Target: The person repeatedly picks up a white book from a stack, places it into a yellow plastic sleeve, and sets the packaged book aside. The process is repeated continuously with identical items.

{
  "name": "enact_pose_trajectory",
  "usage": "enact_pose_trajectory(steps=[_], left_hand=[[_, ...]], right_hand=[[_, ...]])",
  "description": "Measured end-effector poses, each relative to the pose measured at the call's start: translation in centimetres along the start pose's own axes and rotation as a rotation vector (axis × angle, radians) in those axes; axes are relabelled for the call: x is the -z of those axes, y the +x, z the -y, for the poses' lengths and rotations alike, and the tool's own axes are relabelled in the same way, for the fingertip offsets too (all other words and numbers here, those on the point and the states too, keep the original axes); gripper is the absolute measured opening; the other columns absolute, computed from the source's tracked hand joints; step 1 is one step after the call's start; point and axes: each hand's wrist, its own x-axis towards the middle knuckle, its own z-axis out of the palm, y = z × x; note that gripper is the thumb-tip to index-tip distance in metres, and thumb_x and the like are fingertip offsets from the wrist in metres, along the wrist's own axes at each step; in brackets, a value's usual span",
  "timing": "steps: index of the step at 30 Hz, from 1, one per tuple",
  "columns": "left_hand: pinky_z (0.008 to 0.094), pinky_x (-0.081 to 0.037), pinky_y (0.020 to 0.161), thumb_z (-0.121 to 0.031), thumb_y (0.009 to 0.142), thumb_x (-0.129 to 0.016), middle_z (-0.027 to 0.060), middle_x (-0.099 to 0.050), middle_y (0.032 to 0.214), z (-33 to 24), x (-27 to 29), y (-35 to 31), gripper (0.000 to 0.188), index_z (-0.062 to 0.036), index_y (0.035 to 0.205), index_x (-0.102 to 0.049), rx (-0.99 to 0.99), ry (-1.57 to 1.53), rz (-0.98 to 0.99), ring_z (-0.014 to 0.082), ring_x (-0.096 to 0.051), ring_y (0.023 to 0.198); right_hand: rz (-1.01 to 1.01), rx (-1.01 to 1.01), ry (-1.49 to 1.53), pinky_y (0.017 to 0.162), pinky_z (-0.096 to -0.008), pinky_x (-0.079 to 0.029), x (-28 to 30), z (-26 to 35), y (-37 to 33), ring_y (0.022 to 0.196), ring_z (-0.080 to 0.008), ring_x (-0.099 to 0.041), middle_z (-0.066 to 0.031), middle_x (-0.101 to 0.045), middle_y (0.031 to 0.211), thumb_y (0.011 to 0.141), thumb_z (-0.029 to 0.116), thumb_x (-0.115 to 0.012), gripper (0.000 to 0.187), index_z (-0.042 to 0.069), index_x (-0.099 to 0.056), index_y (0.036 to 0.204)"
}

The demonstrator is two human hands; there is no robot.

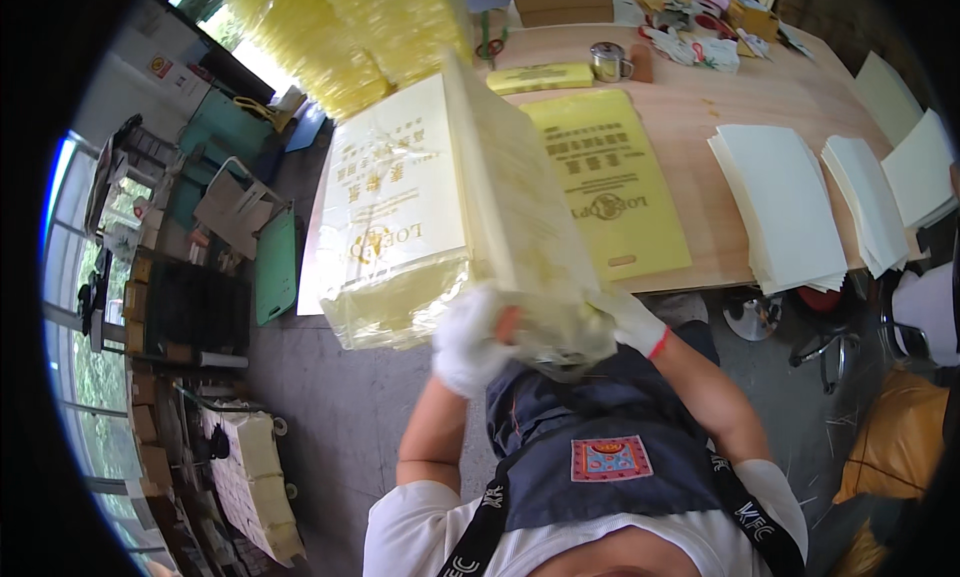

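Observation:
My left hand (pixel 470 341), in a white glove, is closed at the near end of a tilted pale-yellow package (pixel 525 192) in clear plastic. A small orange-red patch shows beside its fingers, too blurred to name. My right hand (pixel 630 320), in a white glove with a red cuff edge, grips the near right corner of the same package; its fingers are partly hidden. Directly left, a plastic-wrapped paper pack (pixel 395 182) with a white printed top lies at the table's front edge. To the right of the held package is a flat yellow printed bag (pixel 625 187) with a handle slot.
Yellow plastic-wrapped stacks (pixel 350 37) rise at the back left of the wooden table (pixel 690 97). White paper stacks (pixel 780 202) lie on the right. A metal mug (pixel 608 62) and a yellow packet (pixel 540 78) stand behind. Stools (pixel 750 315) are below the table edge.

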Motion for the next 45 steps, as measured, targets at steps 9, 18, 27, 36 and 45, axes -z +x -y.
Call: enact_pose_trajectory(steps=[9,18,27,36,45], left_hand=[[0.0187,-0.036,0.055,-0.029,0.098,-0.056,-0.0015,-0.053,0.076,21.6,13.1,-7.2,0.024,-0.0075,0.087,-0.057,0.795,-0.195,-0.436,0.0056,-0.046,0.062],[0.0275,-0.051,0.067,-0.035,0.100,-0.052,0.0058,-0.059,0.093,23.4,3.7,-15.8,0.033,-0.0025,0.105,-0.055,0.914,-0.338,-0.703,0.0127,-0.058,0.083],[0.0271,-0.035,0.036,-0.027,0.097,-0.051,-0.0032,-0.041,0.062,17.3,-9.1,-18.2,0.022,-0.0129,0.081,-0.056,1.181,-0.654,-0.495,0.0094,-0.033,0.043],[0.0453,-0.047,0.083,-0.034,0.085,-0.065,0.0144,-0.063,0.098,6.1,-27.0,-1.0,0.026,-0.0150,0.103,-0.065,0.141,0.053,0.288,0.0342,-0.059,0.097],[0.0439,-0.047,0.082,-0.037,0.086,-0.060,0.0121,-0.064,0.097,8.9,-30.0,2.5,0.024,-0.0140,0.087,-0.068,0.151,0.156,0.747,0.0324,-0.059,0.095]], right_hand=[[-0.015,0.069,-1.007,0.052,-0.0303,-0.046,-19.7,7.2,9.6,0.052,-0.0129,-0.058,-0.0044,-0.062,0.062,0.094,0.043,-0.056,0.041,0.004,-0.066,0.085],[0.117,0.035,-1.406,0.067,-0.0369,-0.050,-17.5,4.5,5.2,0.066,-0.0214,-0.067,-0.0059,-0.069,0.067,0.089,0.044,-0.057,0.039,0.008,-0.069,0.083],[0.055,-0.402,-1.177,0.062,-0.0295,-0.052,-3.2,2.2,-4.7,0.063,-0.0153,-0.065,-0.0049,-0.071,0.076,0.092,0.039,-0.053,0.034,0.008,-0.068,0.096],[-0.147,-0.362,-1.073,0.068,-0.0282,-0.052,0.5,0.2,-10.9,0.070,-0.0130,-0.065,-0.0040,-0.071,0.085,0.094,0.035,-0.054,0.032,0.007,-0.066,0.105],[-0.278,-0.212,-0.752,0.060,-0.0264,-0.051,3.5,-0.3,-12.1,0.064,-0.0110,-0.063,-0.0042,-0.069,0.080,0.094,0.030,-0.054,0.027,0.006,-0.066,0.099]])
